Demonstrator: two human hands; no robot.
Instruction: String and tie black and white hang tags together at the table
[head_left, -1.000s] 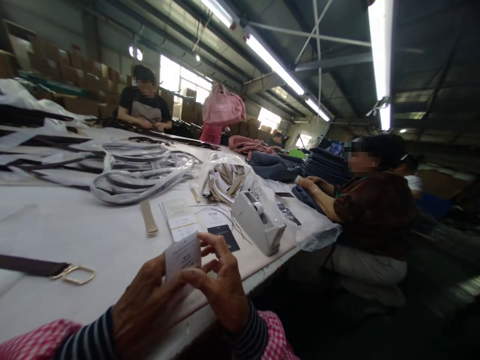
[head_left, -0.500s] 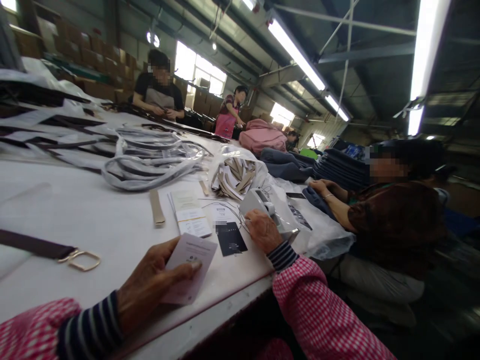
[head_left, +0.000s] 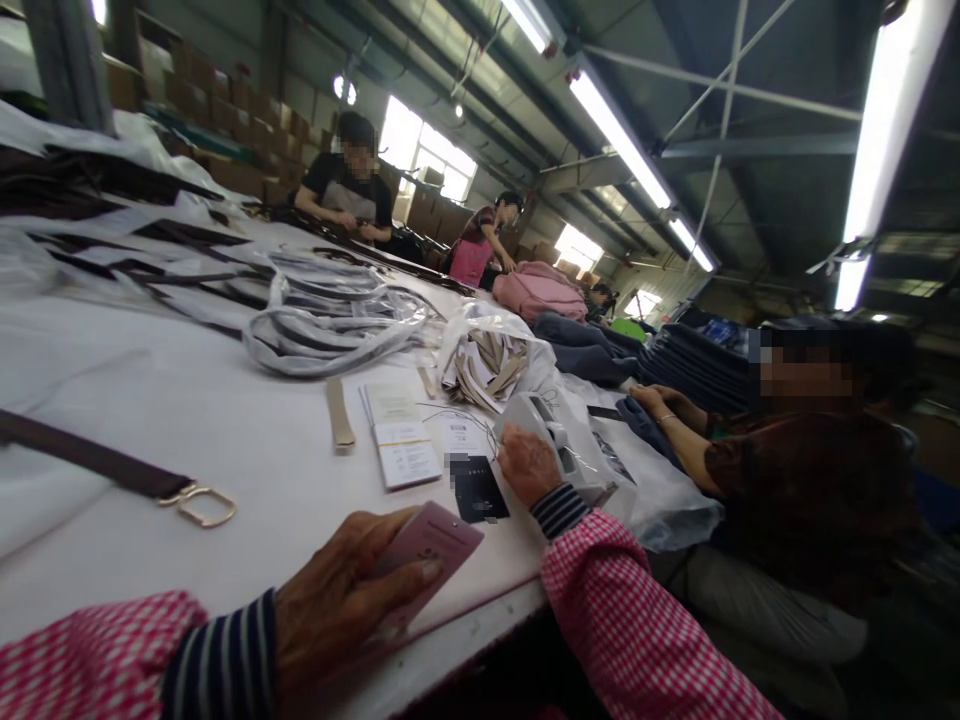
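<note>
My left hand (head_left: 352, 590) is closed on a printed card tag (head_left: 439, 550), its thumb flat across the face; a small hole shows near one corner. My right hand (head_left: 529, 465) has its fingers curled downward beside a grey-white box-like device (head_left: 559, 440). Thin dark cords (head_left: 469, 412) run up to those fingers, but whatever they grip is hidden. Just left of the right hand lies a black card (head_left: 478, 490), with a white printed card (head_left: 459, 432) behind it. A banded stack of cards and slips (head_left: 405, 455) sits farther left.
A dark strap with a gold buckle (head_left: 199, 503) lies at left, and a beige strip (head_left: 340, 415) beyond it. Behind are plastic-wrapped straps (head_left: 330, 340) and a bag of beige strips (head_left: 484, 365). A co-worker (head_left: 810, 460) sits at right, hands on dark fabric; others work farther back.
The view has shifted, moving the table scene rightward. My left hand has tilted the card, bringing it nearer the black card. My right hand stays by the device.
</note>
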